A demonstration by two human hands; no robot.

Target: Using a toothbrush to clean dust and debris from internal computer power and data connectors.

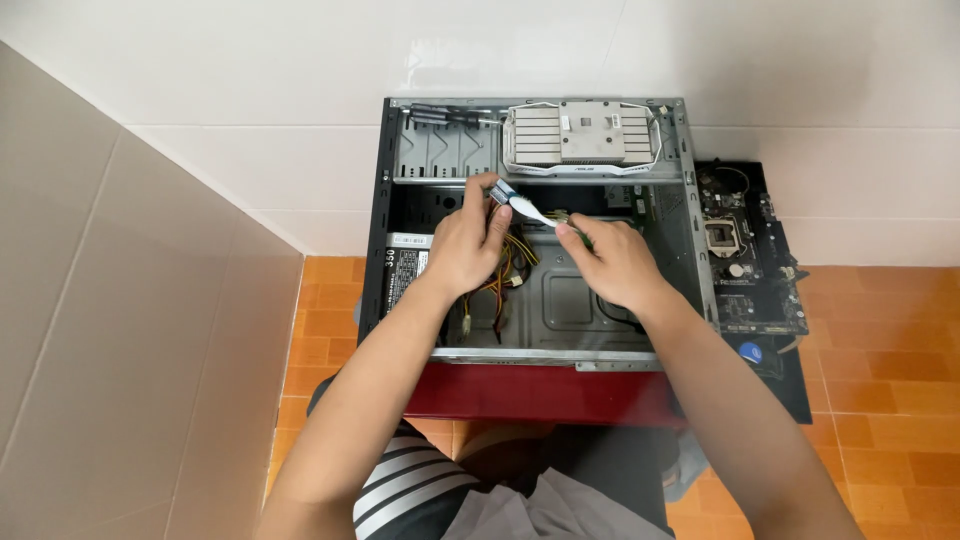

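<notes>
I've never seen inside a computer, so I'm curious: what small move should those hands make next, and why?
Probably keep the small green circuit strip steady with the right hand while the left hand eases the white flat piece along it. Both hands pinch these parts between them above the open grey metal computer case, so nothing supports them from below.
</notes>
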